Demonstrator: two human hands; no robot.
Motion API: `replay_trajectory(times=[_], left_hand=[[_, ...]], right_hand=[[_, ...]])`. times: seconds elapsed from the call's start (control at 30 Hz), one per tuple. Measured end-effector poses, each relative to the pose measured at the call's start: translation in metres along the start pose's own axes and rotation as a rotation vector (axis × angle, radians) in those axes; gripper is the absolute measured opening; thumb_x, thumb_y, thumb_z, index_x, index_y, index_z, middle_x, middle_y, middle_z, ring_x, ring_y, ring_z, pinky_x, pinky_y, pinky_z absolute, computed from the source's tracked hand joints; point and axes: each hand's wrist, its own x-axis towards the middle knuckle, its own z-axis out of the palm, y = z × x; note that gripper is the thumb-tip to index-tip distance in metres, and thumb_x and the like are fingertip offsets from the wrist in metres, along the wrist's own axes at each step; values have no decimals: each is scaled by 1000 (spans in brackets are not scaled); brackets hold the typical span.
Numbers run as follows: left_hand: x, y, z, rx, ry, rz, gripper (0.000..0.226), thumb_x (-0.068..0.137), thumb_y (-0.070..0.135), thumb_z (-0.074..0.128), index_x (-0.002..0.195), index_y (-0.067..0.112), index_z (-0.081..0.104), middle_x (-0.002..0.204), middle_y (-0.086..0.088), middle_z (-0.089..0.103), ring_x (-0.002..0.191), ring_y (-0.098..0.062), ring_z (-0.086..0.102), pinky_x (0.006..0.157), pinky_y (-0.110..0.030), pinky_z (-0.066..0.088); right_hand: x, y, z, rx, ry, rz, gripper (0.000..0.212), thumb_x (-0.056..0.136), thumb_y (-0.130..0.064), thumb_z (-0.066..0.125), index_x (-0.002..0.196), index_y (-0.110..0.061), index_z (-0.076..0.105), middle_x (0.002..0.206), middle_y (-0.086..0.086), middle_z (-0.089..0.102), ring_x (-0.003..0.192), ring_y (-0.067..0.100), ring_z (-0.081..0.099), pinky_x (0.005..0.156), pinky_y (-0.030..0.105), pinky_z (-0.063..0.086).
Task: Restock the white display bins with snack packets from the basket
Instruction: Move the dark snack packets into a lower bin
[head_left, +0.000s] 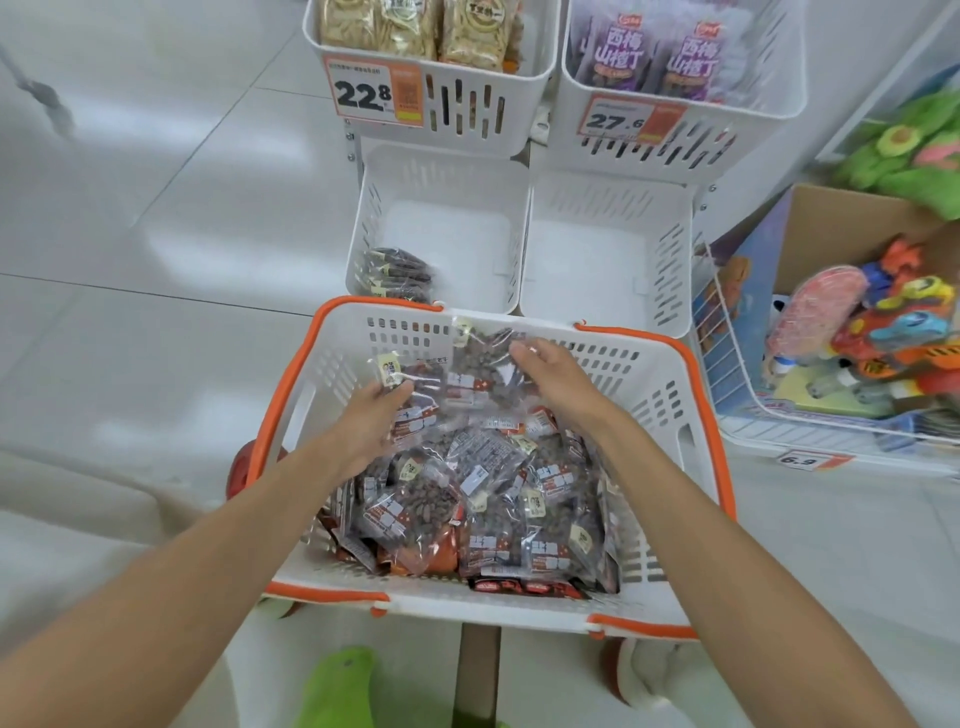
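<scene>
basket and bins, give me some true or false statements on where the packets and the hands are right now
1. The left hand and the right hand both hold packets inside the basket. True.
2. The lower right bin holds packets. False: only its bare floor shows; a few dark packets lie in the lower left bin.
3. The price tag on the upper left bin reads 22.8. True.
4. The upper right bin holds green packets. False: it holds purple packets.
5. The basket is nearly used up. False: it is heaped with packets.
</scene>
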Motion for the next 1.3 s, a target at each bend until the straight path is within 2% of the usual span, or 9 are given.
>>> replay_trajectory(times=[0.1, 0.17, 0.27, 0.37, 0.5, 0.6, 0.87, 1.13, 1.3], left_hand=[[-5, 9, 13, -26, -179, -26, 78, 71, 51, 79, 132, 14, 49, 129, -14, 63, 116, -30, 62, 94, -52, 54], [-4, 10, 20, 60, -204, 20, 77, 63, 43, 87, 125, 12, 55, 118, -11, 70, 110, -29, 67, 93, -53, 54], [1, 16, 16, 156, -203, 123, 44, 79, 28, 79, 119, 16, 62, 105, -5, 75, 104, -27, 70, 93, -51, 55], [8, 34, -1, 302, -229, 171, 65, 68, 47, 84, 122, 20, 58, 108, -4, 73, 103, -24, 69, 89, -44, 56], [20, 73, -14, 617, -68, 369, 63, 67, 52, 83, 112, 16, 58, 96, 1, 68, 89, -20, 65, 76, -25, 55], [35, 104, -18, 581, -32, 510, 45, 74, 27, 85, 107, 13, 57, 85, 8, 65, 74, -12, 63, 56, -9, 44], [116, 154, -33, 558, -9, 610, 72, 67, 36, 89, 126, 19, 52, 115, -1, 65, 106, -19, 63, 93, -41, 54], [199, 148, -74, 673, 283, 492, 103, 70, 38, 88, 151, 13, 28, 153, -5, 35, 138, -18, 35, 108, -27, 30], [233, 135, -77, 526, 194, 446, 102, 79, 21, 81, 153, 6, 12, 151, -4, 34, 121, -8, 37, 80, -5, 30]], right_hand=[[-6, -12, 15, 65, -49, 13, 24, 101, -30, 52, 101, -11, 67, 94, 8, 68, 80, 25, 63, 78, 38, 53], [-5, -17, 25, 24, -15, -3, 21, 98, -31, 58, 108, -15, 67, 111, 8, 66, 96, 23, 67, 80, 34, 59], [-4, -33, 25, -4, -28, 14, 57, 93, -33, 65, 144, -25, 40, 132, -3, 43, 115, 15, 52, 72, 18, 52], [7, -46, 17, -4, -175, 99, 94, 85, -39, 74, 156, -29, 13, 129, -9, 40, 113, 13, 47, 81, 23, 42], [33, -67, 15, 15, -92, 11, 62, 75, -32, 84, 127, -21, 52, 122, 2, 61, 85, 10, 58, 64, 22, 43], [57, -86, 8, 47, -42, -53, 51, 75, -23, 85, 117, -26, 57, 114, -1, 64, 88, 11, 61, 67, 22, 48], [141, -97, 3, 71, 142, -231, 31, 75, -14, 85, 98, -23, 68, 99, 0, 73, 91, 18, 69, 76, 34, 59], [241, -42, 26, -114, 647, -323, 39, 82, -20, 79, 117, -15, 62, 108, -6, 62, 85, -13, 54, 77, 12, 47], [286, -38, 56, 37, 133, -200, 39, 80, -11, 80, 111, -23, 58, 115, -13, 58, 104, -3, 53, 94, 25, 46]])
